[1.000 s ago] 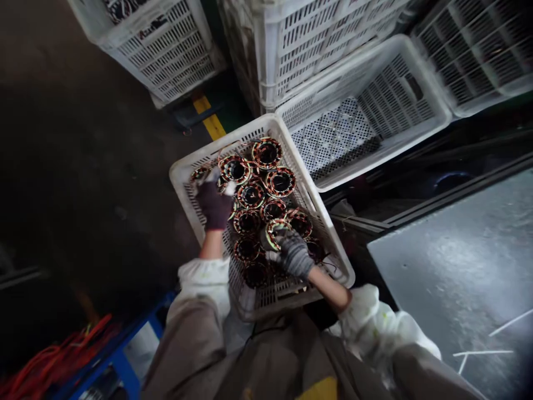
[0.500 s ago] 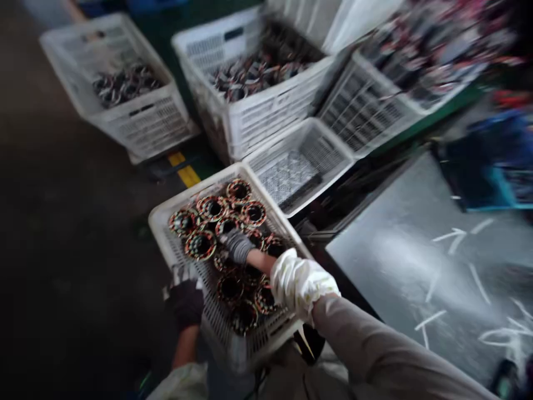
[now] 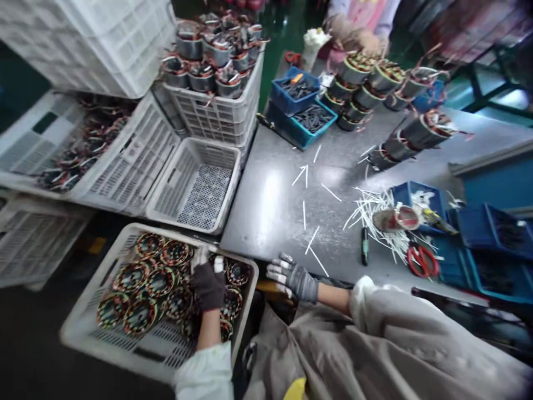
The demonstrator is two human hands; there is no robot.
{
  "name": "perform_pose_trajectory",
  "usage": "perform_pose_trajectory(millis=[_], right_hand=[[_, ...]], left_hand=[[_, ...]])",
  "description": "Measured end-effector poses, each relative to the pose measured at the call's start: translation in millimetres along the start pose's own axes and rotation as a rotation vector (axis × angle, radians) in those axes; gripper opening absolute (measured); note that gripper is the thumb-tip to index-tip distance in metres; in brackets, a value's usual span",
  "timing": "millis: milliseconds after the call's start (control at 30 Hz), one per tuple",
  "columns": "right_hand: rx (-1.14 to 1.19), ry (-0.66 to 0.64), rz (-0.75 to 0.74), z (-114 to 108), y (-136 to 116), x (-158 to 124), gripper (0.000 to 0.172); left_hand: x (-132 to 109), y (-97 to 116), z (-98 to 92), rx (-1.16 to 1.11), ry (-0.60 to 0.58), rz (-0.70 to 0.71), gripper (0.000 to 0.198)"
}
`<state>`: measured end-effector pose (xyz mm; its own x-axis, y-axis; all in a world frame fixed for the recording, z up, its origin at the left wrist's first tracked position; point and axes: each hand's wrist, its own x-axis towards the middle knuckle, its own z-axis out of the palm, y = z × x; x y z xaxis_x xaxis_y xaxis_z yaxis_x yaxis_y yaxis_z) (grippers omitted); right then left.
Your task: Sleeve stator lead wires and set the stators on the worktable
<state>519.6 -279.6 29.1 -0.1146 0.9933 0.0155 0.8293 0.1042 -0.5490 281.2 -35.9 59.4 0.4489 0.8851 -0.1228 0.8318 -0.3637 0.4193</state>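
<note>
My left hand point(image 3: 209, 284), in a dark glove with pale fingertips, reaches over a white plastic crate point(image 3: 94, 328). Its fingers are apart above the wound motor stators point(image 3: 160, 281) in there; whether they touch one is not clear. Several stators stand with their round openings up, coloured wires round their rims. By the near edge of the metal table point(image 3: 266, 222), my right hand point(image 3: 293, 278) is in a grey glove, fingers spread, with nothing in it.
An open white crate point(image 3: 166, 191) stands beyond the stators, beside a crate heaped with stators point(image 3: 208, 108). On the table are white strips point(image 3: 303, 215), a black marker point(image 3: 365, 246), red-handled scissors point(image 3: 422, 261) and blue bins point(image 3: 295, 89). Another person's hands point(image 3: 368, 41) are at the far side.
The view has swung right onto the table. My right hand has left the stators for the table edge. My left hand has moved from the crate's side to over the stators.
</note>
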Motion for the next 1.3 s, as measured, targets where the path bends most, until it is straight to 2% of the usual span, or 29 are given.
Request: perform_pose_trajectory(millis=[67,133,233,333,400,433,533,600,667,733,800,867,933,1033,1100,1167,1233,1300], right_hand=[[-0.004,-0.101,0.102,-5,14,-35,0.044],[0.004,-0.130,0.144,-11,28,-42,0.049],[0.011,-0.063,0.154,-27,57,-20,0.059],[-0.027,0.032,0.257,-53,96,1,0.065],[-0.077,0.126,0.422,-72,126,-1,0.066],[-0.101,0.189,0.532,-81,141,-7,0.065],[-0.123,0.438,0.852,-101,178,-30,0.063],[-0.058,0.649,0.912,-108,193,-43,0.062],[0.031,0.844,0.853,-110,198,-48,0.061],[0.070,0.928,0.803,-108,196,-47,0.062],[0.009,0.872,0.844,-104,192,-42,0.067],[-0.100,0.748,0.923,-99,187,-38,0.073],[-0.183,0.660,0.969,-93,184,-34,0.074],[-0.206,0.664,0.971,-85,184,-31,0.070],[-0.184,0.683,0.975,-80,184,-29,0.068],[-0.151,0.680,0.987,-76,184,-26,0.067],[-0.122,0.666,1.003,-72,184,-23,0.065],[-0.110,0.661,1.014,-70,183,-21,0.062]], left_hand=[[48,66,18.1,0.037,-0.032,0.105,0.056],[96,129,36.3,0.079,-0.032,0.182,0.060],[163,215,66.6,0.147,-0.041,0.265,0.062],[208,301,106.2,0.190,-0.100,0.400,0.064],[217,360,136.9,0.196,-0.143,0.501,0.065],[214,388,152.3,0.190,-0.172,0.560,0.066],[181,459,191.0,0.127,-0.376,0.842,0.065],[154,487,204.3,0.031,-0.569,1.088,0.062],[140,503,203.2,-0.069,-0.647,1.236,0.059],[151,513,187.0,-0.100,-0.538,1.202,0.058],[184,528,159.1,-0.037,-0.329,1.071,0.058],[229,554,126.2,0.073,-0.148,0.999,0.059],[272,591,96.2,0.172,-0.048,1.029,0.062],[319,659,68.4,0.264,0.005,1.113,0.071],[337,703,62.8,0.295,0.023,1.125,0.075],[351,742,65.0,0.339,0.036,1.101,0.076],[360,772,71.1,0.424,0.024,1.045,0.075],[368,793,77.5,0.534,-0.022,0.968,0.070]])
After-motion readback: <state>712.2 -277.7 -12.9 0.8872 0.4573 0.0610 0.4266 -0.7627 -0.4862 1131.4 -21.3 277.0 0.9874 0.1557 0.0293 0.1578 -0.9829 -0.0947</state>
